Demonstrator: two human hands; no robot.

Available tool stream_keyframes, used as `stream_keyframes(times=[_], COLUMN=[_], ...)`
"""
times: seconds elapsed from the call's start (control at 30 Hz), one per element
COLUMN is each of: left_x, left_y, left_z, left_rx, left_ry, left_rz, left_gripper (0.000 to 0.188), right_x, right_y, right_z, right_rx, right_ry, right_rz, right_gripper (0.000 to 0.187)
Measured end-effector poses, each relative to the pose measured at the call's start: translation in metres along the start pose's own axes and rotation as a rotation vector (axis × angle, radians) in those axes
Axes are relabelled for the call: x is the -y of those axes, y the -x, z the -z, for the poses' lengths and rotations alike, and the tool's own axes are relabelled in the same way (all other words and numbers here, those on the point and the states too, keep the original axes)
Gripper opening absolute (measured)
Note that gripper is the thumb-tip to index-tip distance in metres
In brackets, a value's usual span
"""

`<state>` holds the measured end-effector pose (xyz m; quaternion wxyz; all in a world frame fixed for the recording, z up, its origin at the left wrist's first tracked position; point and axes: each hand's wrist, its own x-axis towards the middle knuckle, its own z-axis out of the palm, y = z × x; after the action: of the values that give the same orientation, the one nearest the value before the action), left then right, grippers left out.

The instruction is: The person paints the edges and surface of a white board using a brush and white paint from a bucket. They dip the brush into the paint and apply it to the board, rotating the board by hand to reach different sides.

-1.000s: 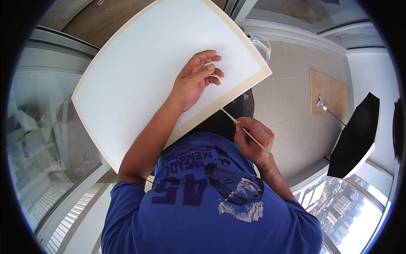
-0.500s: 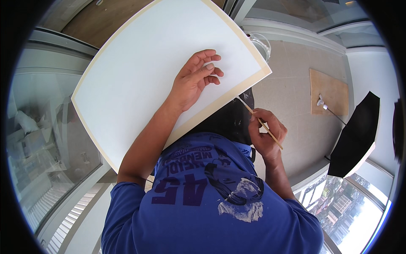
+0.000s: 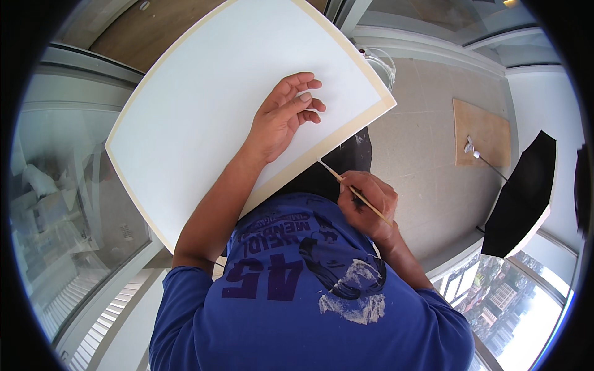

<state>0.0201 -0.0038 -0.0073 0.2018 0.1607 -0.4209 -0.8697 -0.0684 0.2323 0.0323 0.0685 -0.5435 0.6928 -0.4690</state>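
Using two hands; one brush in right; one board under left.

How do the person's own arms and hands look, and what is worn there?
The left hand and right hand are ungloved, and the forearms are bare. The blue sleeves stop near the elbows; the shirt has dark print and pale smears.

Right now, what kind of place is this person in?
Probably an enclosed balcony, perhaps high up: there's a tiled floor, a big glass panel and a window showing buildings outside.
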Motion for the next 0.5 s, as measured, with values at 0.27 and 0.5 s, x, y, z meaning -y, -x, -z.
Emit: stream_keyframes(times=[0.27, 0.5], left_x=[0.0007, 0.0010], left_y=[0.0001, -0.0005], left_z=[0.0008, 0.0017], left_rx=[0.007, 0.010], left_ry=[0.003, 0.004], left_rz=[-0.010, -0.010], left_gripper=[0.045, 0.044], right_x=[0.0023, 0.0009], right_y=[0.0013, -0.0017], right_z=[0.0024, 0.0049], right_rx=[0.017, -0.025], right_ry=[0.003, -0.005], right_rz=[-0.085, -0.042], right_gripper=[0.022, 0.021])
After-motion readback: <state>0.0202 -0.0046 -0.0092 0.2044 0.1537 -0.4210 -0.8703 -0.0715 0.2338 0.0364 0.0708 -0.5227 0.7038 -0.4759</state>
